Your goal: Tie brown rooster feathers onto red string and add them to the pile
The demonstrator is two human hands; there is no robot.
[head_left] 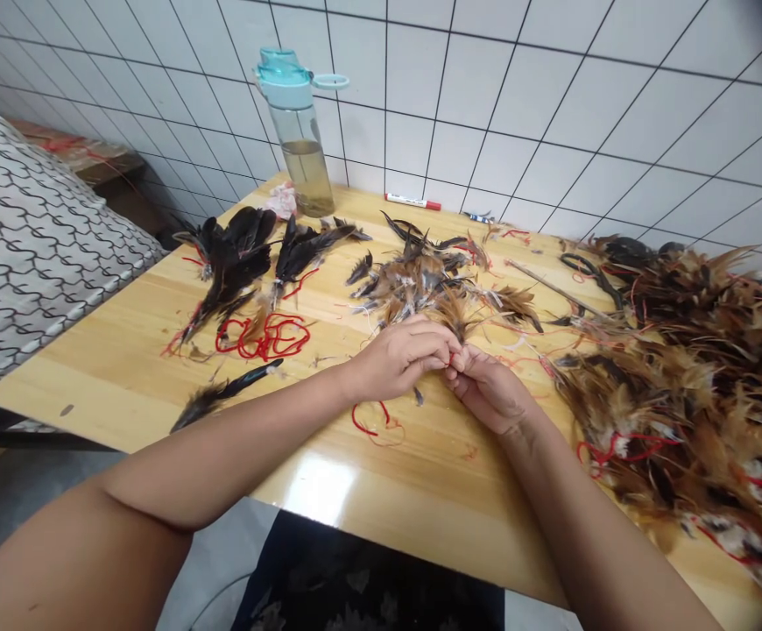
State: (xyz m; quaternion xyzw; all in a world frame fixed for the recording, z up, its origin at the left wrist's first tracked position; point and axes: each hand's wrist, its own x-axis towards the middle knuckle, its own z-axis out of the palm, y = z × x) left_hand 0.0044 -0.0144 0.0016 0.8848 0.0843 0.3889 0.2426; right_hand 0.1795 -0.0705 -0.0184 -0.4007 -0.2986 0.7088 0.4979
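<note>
My left hand and my right hand meet fingertip to fingertip over the middle of the wooden table. Both are closed in a pinch on a small bunch of brown feathers, whose tips fan out above the fingers. A speck of red string shows between the fingertips; the quill ends are hidden by the hands. Just beyond lies a loose heap of brown and black feathers. Below the wrists, a curl of red string rests on the wood.
Bundles of black feathers and coiled red cord lie at the left. A large pile of brown feathers covers the right side. Against the tiled wall stand a water bottle and, lying flat, a red-and-white marker. A thin stick lies right of centre.
</note>
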